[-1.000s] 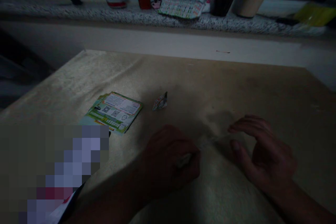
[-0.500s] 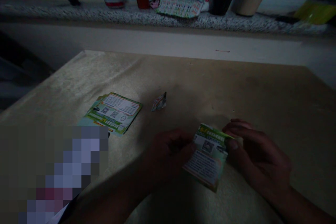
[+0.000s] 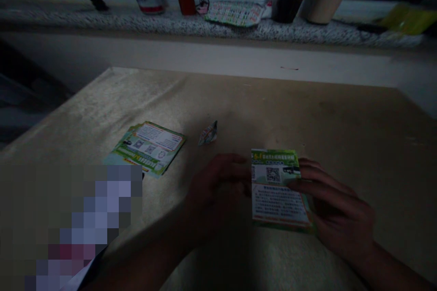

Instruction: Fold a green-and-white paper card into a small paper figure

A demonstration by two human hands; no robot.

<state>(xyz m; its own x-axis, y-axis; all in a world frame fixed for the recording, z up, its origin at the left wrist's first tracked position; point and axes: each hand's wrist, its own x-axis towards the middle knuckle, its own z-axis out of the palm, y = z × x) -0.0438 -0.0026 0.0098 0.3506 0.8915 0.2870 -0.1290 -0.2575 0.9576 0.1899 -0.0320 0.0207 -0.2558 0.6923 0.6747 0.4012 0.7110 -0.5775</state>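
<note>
Near the front of the tabletop (image 3: 324, 113), between both hands: one printed leaflet (image 3: 278, 202). Judging by looks, it's thin paper or light card, so next to no weight, bends easily, creases if pinched hard. Surface may be a bit slick; can't confirm. Fragile only in the sense of creasing or tearing. Best hold is by the side edges, light pressure, fingers backing the sheet so it doesn't flop.

Right hand (image 3: 351, 218) has the leaflet by its right side: one finger across the printed face, others behind the edge. Narrow grip, thumb not readable. Left hand (image 3: 215, 186) is at the left edge, fingers curled and in shadow; can't tell whether it's pinching, touching or just beside.

Looks: upright rectangle, printed face to the camera. Green header band with yellow and white lettering, QR code (image 3: 273, 174) under it, small dark vehicle-like picture to the right of that, then a pale block of small text framed in orange, green strip along the bottom. Text too small to read. Sheet looks mostly flat.

Around it: stack of similar leaflets (image 3: 150, 145) lies to the left, slightly fanned. Small folded paper piece (image 3: 208, 134) sits between stack and hands, beyond the left hand. Light is dim.
</note>
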